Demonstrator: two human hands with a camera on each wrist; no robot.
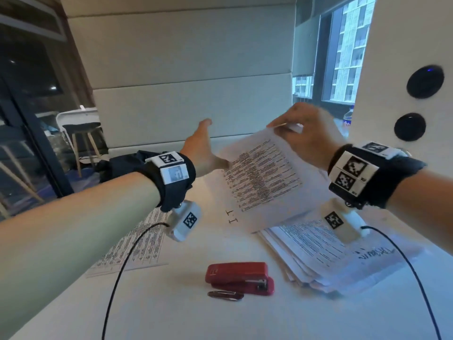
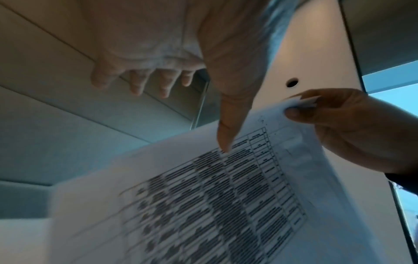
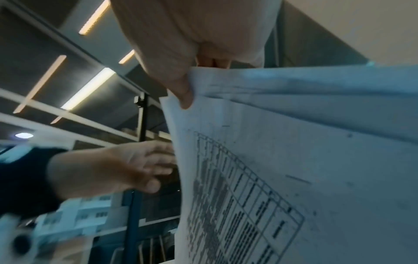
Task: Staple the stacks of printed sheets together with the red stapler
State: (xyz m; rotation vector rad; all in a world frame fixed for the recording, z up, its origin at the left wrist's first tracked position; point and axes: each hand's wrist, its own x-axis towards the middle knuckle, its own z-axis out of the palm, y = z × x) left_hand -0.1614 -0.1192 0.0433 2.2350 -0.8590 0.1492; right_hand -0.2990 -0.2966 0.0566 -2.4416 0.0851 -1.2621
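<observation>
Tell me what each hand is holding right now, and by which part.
The right hand pinches a set of printed sheets by its top corner. The left hand is open, fingers spread beside the sheets, gripping nothing.

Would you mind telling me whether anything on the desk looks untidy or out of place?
Yes: the paper pile beside the red stapler is fanned out, its edges uneven, so it looks unsquared. A paper clip lies loose in front of the stapler.

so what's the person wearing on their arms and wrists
Bare forearms, no sleeves. Each wrist carries a wide black strap topped with white tiles printed with black square codes. A white camera block bearing its own code hangs under each wrist, trailing a thin black cable.
</observation>
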